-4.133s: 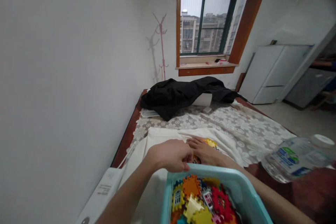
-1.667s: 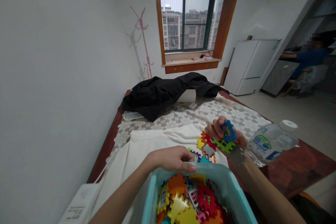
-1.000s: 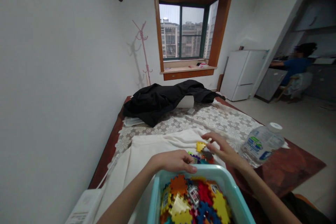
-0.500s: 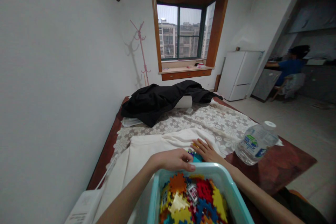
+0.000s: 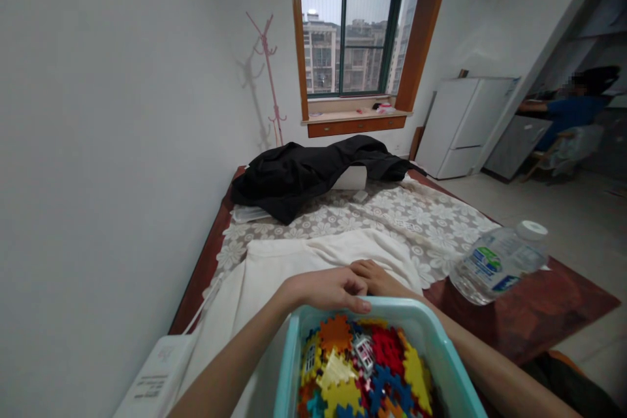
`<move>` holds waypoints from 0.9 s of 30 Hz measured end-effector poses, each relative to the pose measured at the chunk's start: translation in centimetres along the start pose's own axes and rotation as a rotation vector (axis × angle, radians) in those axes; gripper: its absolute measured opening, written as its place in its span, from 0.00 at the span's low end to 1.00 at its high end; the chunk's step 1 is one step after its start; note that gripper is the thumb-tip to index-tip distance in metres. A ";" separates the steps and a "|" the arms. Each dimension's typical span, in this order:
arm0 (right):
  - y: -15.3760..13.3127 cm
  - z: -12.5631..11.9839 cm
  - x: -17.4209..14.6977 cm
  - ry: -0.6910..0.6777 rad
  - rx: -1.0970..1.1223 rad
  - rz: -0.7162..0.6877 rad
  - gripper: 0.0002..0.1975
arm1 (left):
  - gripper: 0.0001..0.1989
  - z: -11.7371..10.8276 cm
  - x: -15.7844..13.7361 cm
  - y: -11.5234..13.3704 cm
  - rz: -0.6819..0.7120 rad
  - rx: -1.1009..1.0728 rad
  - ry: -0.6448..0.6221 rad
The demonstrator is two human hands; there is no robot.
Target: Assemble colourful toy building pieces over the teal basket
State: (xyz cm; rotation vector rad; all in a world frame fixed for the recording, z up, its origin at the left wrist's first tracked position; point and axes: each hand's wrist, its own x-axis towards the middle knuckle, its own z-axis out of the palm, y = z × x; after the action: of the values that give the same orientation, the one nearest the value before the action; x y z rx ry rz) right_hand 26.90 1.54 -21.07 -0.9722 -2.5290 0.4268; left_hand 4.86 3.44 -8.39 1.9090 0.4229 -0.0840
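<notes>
Turquoise plastic basket (image 5: 443,375), heaped with bright interlocking toy tiles (image 5: 365,369), sits at the table's near edge. Left hand (image 5: 326,289) curls its fingers over the basket's far rim, gripping it. Right hand (image 5: 375,277) rests just behind on the cream cloth (image 5: 274,261); its fingers are hidden, so their state is unclear. Clear plastic water bottle (image 5: 497,261) lies near the right edge.

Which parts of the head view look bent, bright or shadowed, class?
Head view: wide-angle bending tilts the window frame and fridge; daylight brightens the panes; the coat stand casts a soft wall shadow; the left hand and basket look oversized.
</notes>
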 end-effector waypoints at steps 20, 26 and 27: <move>-0.6 0.1 0.1 -0.080 -0.133 -0.017 0.13 | 0.25 0.0 -0.1 0.7 -0.008 -0.033 -0.003; 0.1 0.8 -0.3 0.016 -0.124 0.012 0.10 | 0.24 0.0 0.0 0.8 0.041 -0.033 -0.001; 0.3 1.0 -0.4 0.050 -0.106 -0.035 0.10 | 0.24 0.0 0.0 0.8 0.038 -0.029 -0.001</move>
State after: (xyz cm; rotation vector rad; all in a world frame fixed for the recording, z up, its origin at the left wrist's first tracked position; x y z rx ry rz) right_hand 26.86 1.36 -22.13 -0.9631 -2.5413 0.2571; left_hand 5.11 3.18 -7.69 1.8876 0.3854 -0.0530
